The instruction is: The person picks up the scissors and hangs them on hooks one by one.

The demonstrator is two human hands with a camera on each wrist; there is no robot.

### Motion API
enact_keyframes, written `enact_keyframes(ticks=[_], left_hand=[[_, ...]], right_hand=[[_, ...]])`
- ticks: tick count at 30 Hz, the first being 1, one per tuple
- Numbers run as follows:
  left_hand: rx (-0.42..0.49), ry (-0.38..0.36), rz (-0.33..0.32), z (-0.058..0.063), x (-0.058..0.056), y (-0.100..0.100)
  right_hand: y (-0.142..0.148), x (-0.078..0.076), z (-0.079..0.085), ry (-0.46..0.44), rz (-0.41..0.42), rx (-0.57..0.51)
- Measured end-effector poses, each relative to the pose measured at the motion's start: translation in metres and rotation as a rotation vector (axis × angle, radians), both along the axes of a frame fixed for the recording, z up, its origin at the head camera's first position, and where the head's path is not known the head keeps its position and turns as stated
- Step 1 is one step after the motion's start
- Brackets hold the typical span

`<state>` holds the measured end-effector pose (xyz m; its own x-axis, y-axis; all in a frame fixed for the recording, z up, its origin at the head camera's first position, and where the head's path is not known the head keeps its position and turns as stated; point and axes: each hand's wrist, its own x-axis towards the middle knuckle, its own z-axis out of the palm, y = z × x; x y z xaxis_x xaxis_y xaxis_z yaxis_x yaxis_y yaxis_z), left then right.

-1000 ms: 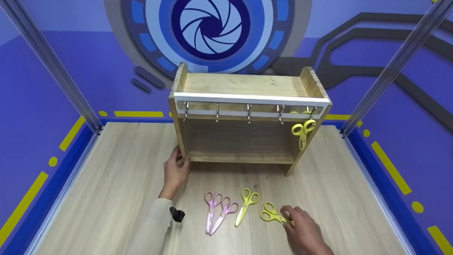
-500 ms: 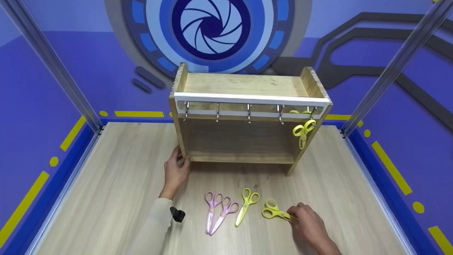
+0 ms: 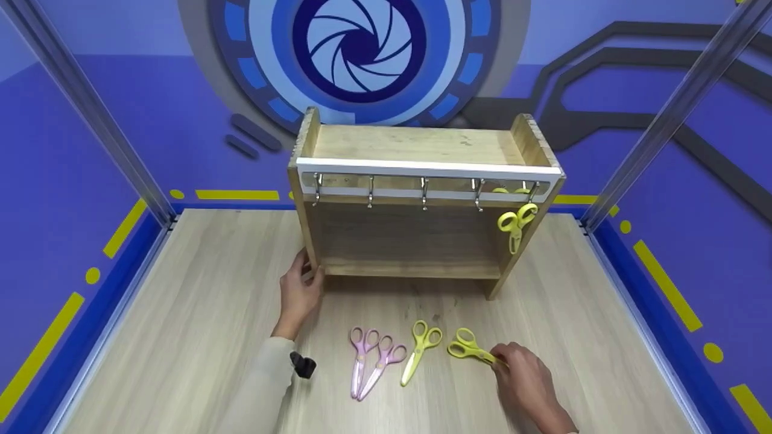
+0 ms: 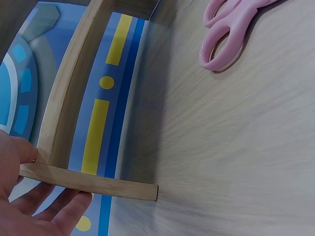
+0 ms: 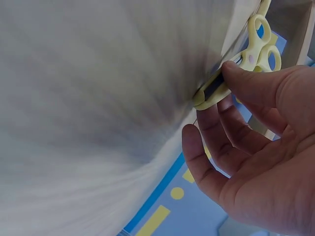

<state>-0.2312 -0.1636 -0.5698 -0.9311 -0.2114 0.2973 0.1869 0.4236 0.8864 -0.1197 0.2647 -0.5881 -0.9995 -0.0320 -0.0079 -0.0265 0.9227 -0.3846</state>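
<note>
Low at the front right, my right hand [image 3: 526,381] pinches a pair of yellow scissors [image 3: 465,345] by the blade end, handles pointing toward the rack. The right wrist view shows thumb and fingers on the blades of these scissors [image 5: 214,91]. My left hand [image 3: 300,295] grips the lower left side panel of a wooden rack [image 3: 410,269]; in the left wrist view the thumb and fingers straddle that panel [image 4: 98,181]. Between the hands lie yellow scissors [image 3: 416,355] and two pink scissors [image 3: 358,364], [image 3: 380,367] side by side. Another yellow pair [image 3: 515,226] hangs from the rack's rightmost hook.
A white rail [image 3: 422,169] with several metal hooks [image 3: 424,194] runs across the rack's front. The rack stands on a wood-grain table [image 3: 211,313]. Blue printed walls [image 3: 132,120] and metal corner posts [image 3: 669,102] enclose the back and sides.
My right hand has shifted slightly right, and its fingers have closed around the yellow scissors' blades. Those scissors have turned a little, their handles lifting. My left hand stays on the rack.
</note>
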Motion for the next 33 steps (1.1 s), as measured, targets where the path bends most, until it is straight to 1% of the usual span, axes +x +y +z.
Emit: enact_keyframes(ticks=[10, 13, 15, 18, 20, 22, 25, 28, 33], left_hand=[[-0.005, -0.007, 0.010, 0.000, 0.000, 0.001], [-0.002, -0.019, 0.000, 0.000, -0.001, 0.003], [-0.002, -0.026, -0.007, -0.001, -0.002, 0.004], [0.000, -0.037, -0.009, 0.000, -0.003, 0.004], [0.000, -0.040, -0.004, 0.000, -0.003, 0.003], [0.005, -0.032, -0.002, 0.001, -0.002, 0.001], [0.005, -0.017, 0.002, 0.000, -0.002, 0.001], [0.005, -0.006, 0.005, 0.000, -0.002, 0.000], [0.000, -0.002, 0.006, -0.001, -0.002, 0.000]], right_hand=[[0.002, -0.002, 0.001, -0.007, 0.001, 0.005], [0.006, -0.003, 0.006, 0.017, 0.002, 0.027], [0.007, -0.006, 0.014, 0.052, 0.010, 0.042], [0.009, -0.013, 0.032, 0.099, 0.016, 0.048], [0.009, -0.019, 0.046, 0.156, 0.025, 0.040], [0.010, -0.024, 0.060, 0.227, 0.044, 0.030], [0.012, -0.029, 0.082, 0.375, 0.089, 0.010], [0.011, -0.034, 0.106, 0.503, 0.130, -0.025], [0.003, -0.040, 0.144, 0.671, 0.164, -0.098]])
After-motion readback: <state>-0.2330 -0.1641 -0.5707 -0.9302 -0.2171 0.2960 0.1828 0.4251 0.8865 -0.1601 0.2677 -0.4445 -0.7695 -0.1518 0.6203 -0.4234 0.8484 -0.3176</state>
